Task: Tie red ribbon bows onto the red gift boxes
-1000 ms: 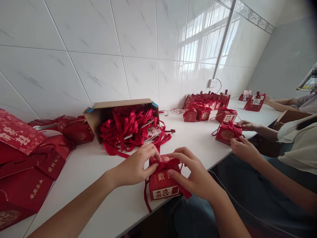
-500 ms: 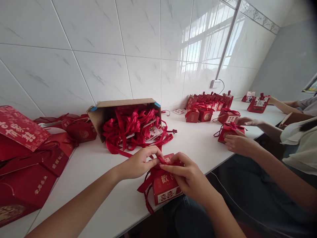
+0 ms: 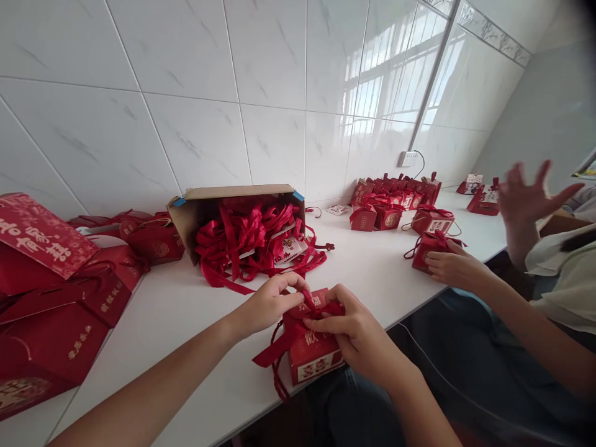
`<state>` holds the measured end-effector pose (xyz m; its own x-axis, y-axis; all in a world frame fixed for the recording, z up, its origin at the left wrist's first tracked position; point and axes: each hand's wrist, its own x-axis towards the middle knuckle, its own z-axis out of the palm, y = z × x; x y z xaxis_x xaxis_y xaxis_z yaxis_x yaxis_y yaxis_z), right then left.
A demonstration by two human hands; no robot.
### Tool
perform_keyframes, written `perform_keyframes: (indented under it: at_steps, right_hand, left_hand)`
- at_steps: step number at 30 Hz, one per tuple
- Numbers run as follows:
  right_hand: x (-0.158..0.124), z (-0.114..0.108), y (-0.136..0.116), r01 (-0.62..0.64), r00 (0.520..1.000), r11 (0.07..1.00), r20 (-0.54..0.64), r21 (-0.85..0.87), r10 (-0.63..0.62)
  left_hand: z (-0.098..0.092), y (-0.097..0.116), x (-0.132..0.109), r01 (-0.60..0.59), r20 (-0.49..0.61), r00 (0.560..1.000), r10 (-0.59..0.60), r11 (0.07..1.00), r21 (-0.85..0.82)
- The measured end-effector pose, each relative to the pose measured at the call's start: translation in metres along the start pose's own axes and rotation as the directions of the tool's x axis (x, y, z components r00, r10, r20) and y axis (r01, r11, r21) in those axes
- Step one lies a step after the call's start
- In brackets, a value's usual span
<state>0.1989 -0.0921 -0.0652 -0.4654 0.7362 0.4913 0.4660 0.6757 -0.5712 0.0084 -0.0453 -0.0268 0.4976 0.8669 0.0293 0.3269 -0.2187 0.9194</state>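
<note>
Glossy red satin ribbon [image 3: 272, 352] lies across the top of a small red printed cardboard gift box [image 3: 321, 367], bunched in a loop near the box's middle. Box sits on the white tabletop [image 3: 186, 372], right by the front edge, cream-labelled side toward the wearer. Dark red braided cord [image 3: 278, 375] hangs at its left side.

Left hand [image 3: 267, 307]: thumb and forefinger closed together, pinching a bit of ribbon just above the box top. Right hand [image 3: 365, 332]: fingers curled over the box's right side, thumb tip on top at the ribbon, small gap to the forefinger; whether they grip the loop, can't tell.

Key relation: ribbon bunch is directly between the two sets of fingertips, both hands about equally near. Free ribbon tail has its long axis slanting down-left from the bunch, past the box's left side, below the left hand, not held.

Beyond: brown cardboard carton [image 3: 176, 226] on its side, red ribbons [image 3: 242, 236] spilling out. Far left, piled red boxes [image 3: 65, 323]. To the right, a co-worker's hand [image 3: 459, 268] on another red box [image 3: 420, 254]; other hand [image 3: 528, 195] raised, spread, blurred. Rows of red boxes [image 3: 386, 217] by the tiled wall [image 3: 274, 56].
</note>
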Motion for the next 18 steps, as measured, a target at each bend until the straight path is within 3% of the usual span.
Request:
perform_keyframes:
  at_steps: [5,11,18]
  right_hand:
    - [0.000,0.002,0.002,0.014,0.997,0.992,-0.081,0.124,-0.004]
    - [0.002,0.001,0.002,-0.096,0.965,0.982,-0.227,0.163,0.132]
    - [0.000,-0.004,0.005,-0.221,0.951,0.943,-0.161,0.250,0.265]
  left_hand:
    - [-0.006,0.003,-0.001,-0.075,-0.002,0.997,0.075,0.992,0.101]
    - [-0.011,0.004,-0.002,-0.048,0.172,0.984,0.034,0.996,0.076]
    - [-0.014,0.004,-0.003,-0.027,0.248,0.969,-0.012,0.988,0.153]
